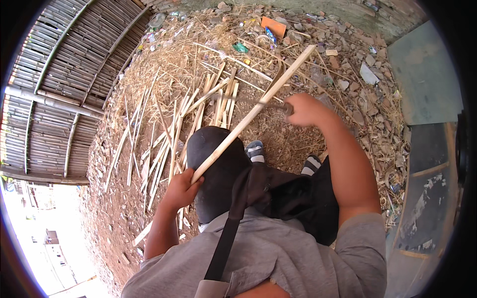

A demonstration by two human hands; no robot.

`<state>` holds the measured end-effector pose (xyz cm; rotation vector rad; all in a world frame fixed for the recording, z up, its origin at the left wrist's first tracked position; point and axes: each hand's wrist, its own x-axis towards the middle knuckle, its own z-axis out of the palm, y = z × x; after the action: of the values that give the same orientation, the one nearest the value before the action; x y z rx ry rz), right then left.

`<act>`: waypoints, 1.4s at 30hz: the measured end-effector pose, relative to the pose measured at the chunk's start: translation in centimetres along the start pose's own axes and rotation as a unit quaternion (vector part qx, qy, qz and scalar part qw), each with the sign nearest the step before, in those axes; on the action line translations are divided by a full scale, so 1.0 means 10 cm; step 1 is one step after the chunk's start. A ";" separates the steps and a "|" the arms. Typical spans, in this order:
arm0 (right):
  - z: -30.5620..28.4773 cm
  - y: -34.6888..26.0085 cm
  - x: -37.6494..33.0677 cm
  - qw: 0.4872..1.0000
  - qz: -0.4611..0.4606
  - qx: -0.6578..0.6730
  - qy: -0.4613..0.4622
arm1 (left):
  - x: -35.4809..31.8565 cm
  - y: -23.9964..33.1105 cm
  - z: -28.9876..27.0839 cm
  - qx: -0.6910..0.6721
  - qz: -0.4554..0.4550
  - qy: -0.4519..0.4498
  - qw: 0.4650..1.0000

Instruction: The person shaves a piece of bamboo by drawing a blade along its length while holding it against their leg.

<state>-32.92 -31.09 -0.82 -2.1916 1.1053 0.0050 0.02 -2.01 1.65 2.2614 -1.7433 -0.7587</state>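
Littered ground of earth, straw and broken stone [357, 102] spreads all around a long pale wooden strip [243, 122], which slants from near left to far right. Left of the strip, well apart, stands a slatted wall [54, 74], apparently bamboo. On the near side of the strip is the person's grey shirt [278, 243], crossed by a dark strap [231, 238]. Well to the right of the strip are a grey-green sheet [425, 74] and a dark, scuffed panel [425, 198]. A loose pile of thin wooden strips [173, 141] lies left of the strip, pieces crossing at many angles. Under the strip's near half is a black-clad knee [211, 156]. The right hand [305, 110], just right of the strip, has its fingers curled tightly round the handle of a dark, blurred blade [272, 105]; the blade crosses the strip's far half, though contact cannot be told. The left hand [183, 191] grips the strip's near end, fingers wrapped and thumb along it. Beyond the strip's middle lies a small green scrap [240, 47]
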 end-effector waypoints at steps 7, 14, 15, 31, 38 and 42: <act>0.05 -0.03 0.06 0.995 0.078 0.022 0.065 | -0.04 0.10 0.03 0.061 -0.018 0.023 0.998; 0.12 -0.18 -0.05 0.997 -0.060 -0.033 -0.041 | -0.04 0.09 0.02 0.052 -0.011 0.020 0.998; 0.06 -0.01 -0.01 1.000 -0.025 0.004 -0.014 | -0.06 0.07 0.04 0.054 -0.014 0.022 0.998; -0.03 0.01 -0.17 0.999 -0.007 0.049 0.020 | -0.07 -0.03 0.12 0.027 -0.002 0.040 0.999; 0.02 0.01 -0.09 0.997 0.023 0.031 0.065 | -0.03 -0.04 0.11 0.025 0.006 0.042 0.999; 0.05 -0.41 -0.21 0.989 -0.097 -0.114 -0.007 | -0.05 -0.03 0.09 0.036 0.021 0.049 0.998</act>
<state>-31.19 -27.60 1.70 -2.4914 0.9161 0.0636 -0.21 -1.28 0.90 2.2590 -1.7947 -0.5746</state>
